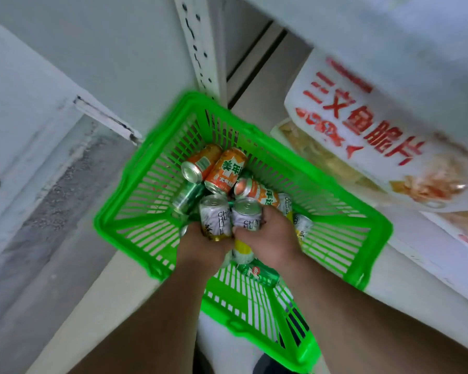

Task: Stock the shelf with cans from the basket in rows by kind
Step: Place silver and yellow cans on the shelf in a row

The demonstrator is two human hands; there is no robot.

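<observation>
A green plastic basket (pixel 333 211) sits on the floor below me, holding several cans. My left hand (pixel 203 244) grips a white can (pixel 214 215) standing upright in the basket. Beside it, my right hand (pixel 268 238) grips a second white can (pixel 247 215) of the same kind. Behind them lie three orange cans (pixel 226 172) and a green can (pixel 187 197). More white cans (pixel 301 224) lie to the right, and another green can (pixel 260 273) lies under my right wrist. A yellow-bottomed can (pixel 242 249) shows between my hands.
A white shelf upright with slots (pixel 197 44) rises behind the basket. To the right, a low shelf (pixel 422 268) carries white snack bags with red lettering (pixel 362 125). A grey wall and floor edge (pixel 52 184) lie to the left.
</observation>
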